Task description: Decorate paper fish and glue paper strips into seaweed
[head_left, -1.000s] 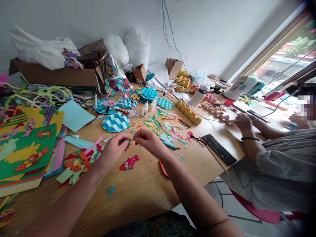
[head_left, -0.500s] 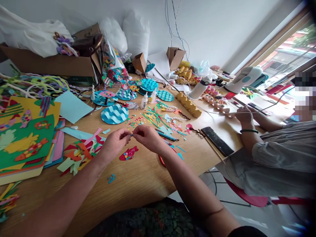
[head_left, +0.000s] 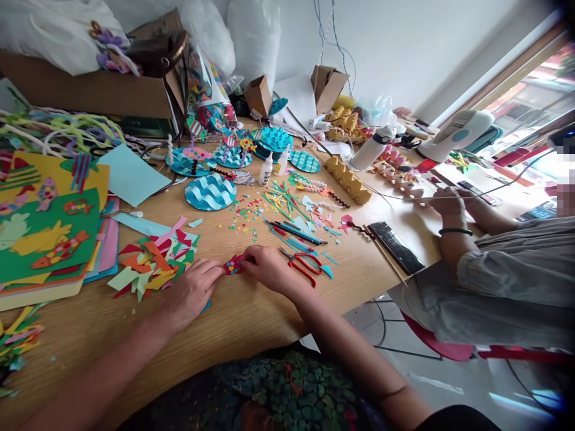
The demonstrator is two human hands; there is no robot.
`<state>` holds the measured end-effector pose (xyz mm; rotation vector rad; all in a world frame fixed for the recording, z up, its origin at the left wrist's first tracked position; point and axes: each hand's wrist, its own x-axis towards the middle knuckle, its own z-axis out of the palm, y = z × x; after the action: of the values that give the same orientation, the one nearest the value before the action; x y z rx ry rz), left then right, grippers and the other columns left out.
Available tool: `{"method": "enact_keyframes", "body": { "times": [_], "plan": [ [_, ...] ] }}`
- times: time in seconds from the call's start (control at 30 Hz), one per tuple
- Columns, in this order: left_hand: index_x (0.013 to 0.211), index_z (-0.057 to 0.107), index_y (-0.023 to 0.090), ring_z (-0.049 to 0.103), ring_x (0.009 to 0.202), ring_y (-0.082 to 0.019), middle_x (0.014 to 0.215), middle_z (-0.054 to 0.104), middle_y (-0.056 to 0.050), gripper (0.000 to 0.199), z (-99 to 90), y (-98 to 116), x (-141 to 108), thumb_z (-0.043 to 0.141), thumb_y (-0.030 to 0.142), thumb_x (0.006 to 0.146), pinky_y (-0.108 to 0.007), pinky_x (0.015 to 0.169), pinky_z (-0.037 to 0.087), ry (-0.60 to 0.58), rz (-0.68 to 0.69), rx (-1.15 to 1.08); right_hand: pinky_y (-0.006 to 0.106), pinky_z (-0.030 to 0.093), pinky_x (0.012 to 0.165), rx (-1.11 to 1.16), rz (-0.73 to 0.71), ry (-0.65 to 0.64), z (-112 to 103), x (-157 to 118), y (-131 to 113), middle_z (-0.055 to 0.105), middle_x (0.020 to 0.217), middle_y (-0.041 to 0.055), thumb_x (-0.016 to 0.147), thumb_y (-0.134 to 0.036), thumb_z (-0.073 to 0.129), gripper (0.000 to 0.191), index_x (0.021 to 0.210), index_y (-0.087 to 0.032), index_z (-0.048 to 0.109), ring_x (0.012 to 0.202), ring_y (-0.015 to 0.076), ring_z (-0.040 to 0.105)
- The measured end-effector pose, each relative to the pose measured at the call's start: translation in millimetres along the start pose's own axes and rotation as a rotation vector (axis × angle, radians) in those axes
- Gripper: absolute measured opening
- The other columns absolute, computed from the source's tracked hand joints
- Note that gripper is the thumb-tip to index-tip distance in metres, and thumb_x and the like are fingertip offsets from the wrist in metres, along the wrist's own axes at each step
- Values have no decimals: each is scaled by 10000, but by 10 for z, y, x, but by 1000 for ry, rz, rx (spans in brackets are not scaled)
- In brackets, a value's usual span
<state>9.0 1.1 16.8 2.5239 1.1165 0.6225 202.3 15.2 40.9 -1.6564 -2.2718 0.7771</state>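
Note:
A red paper fish with colored dots (head_left: 232,265) lies on the wooden table (head_left: 265,311) between my two hands. My left hand (head_left: 197,287) rests on the table with its fingers pressed together, their tips at the fish's left end. At the fish's right end, my right hand (head_left: 265,267) has its fingers closed in a pinch; what they hold, if anything, is too small to make out. A bit of blue paper (head_left: 206,306) shows partly from under my left hand. Red-handled scissors (head_left: 308,263) lie just right of my right hand.
Paper scraps (head_left: 155,257) and stacked colored sheets (head_left: 49,239) lie to the left. Glue bottles (head_left: 266,169), a blue wavy disc (head_left: 210,192) and pens (head_left: 299,232) are farther back. A person's hands (head_left: 449,203) are at the right, near a black box (head_left: 396,246).
Both hands have moved down onto the table, to the ends of the red fish. My left hand now partly covers the blue paper. The scissors have come into fuller view.

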Motion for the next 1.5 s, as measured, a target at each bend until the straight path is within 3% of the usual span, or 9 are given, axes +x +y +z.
{"method": "enact_keyframes", "body": {
  "times": [0.2, 0.77, 1.0, 1.5],
  "plan": [
    [905, 596, 171, 538, 906, -217, 952, 616, -80, 284, 73, -42, -43, 344, 78, 813, -355, 777, 466, 59, 58, 95, 199, 344, 607, -48, 24, -16, 48, 22, -50, 645, 804, 46, 789, -194, 471, 151, 795, -162, 618, 709, 122, 555],
    [941, 583, 132, 512, 925, -216, 994, 595, -94, 240, 99, -50, -79, 365, 93, 851, -358, 808, 447, 48, 91, 132, 222, 358, 649, -130, 155, -126, 25, 49, -231, 662, 888, 54, 800, -232, 449, 209, 879, -190, 638, 809, 152, 582],
    [933, 591, 120, 508, 927, -216, 980, 594, -94, 236, 130, -62, -80, 371, 90, 850, -362, 805, 455, 82, 98, 129, 232, 348, 632, -159, 100, -75, 75, 36, -195, 659, 886, 48, 806, -259, 437, 212, 870, -190, 627, 800, 152, 584],
    [899, 605, 114, 520, 900, -216, 947, 598, -103, 267, 134, -70, -80, 350, 66, 837, -350, 789, 472, 114, 131, 176, 224, 330, 592, -234, 121, 12, 169, 8, -187, 628, 864, 41, 809, -267, 451, 147, 833, -186, 572, 758, 134, 566]
  ]
}}
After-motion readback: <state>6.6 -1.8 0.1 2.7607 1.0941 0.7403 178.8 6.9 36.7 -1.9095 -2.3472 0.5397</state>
